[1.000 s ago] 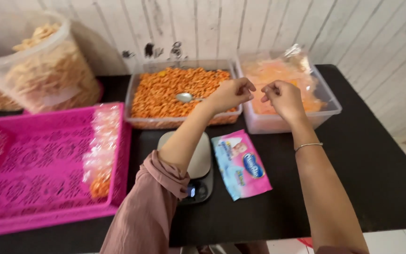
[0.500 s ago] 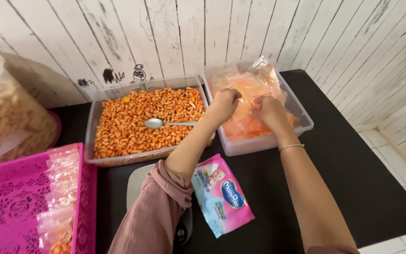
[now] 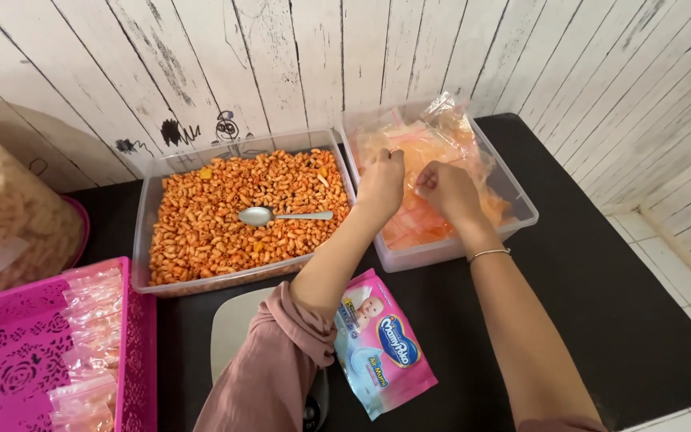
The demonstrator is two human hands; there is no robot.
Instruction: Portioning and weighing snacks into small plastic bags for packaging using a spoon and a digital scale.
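Both hands reach into the clear plastic tub (image 3: pixel 521 216) of thin orange-tinted plastic bags (image 3: pixel 425 156) — left hand (image 3: pixel 383 181) and right hand (image 3: pixel 444 190) look pinched on one. Light, limp, slippery film — best taken by an edge.

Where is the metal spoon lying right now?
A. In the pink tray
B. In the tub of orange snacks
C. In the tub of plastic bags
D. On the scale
B: the spoon lies on top of the orange snacks in the clear tub, apart from both hands.
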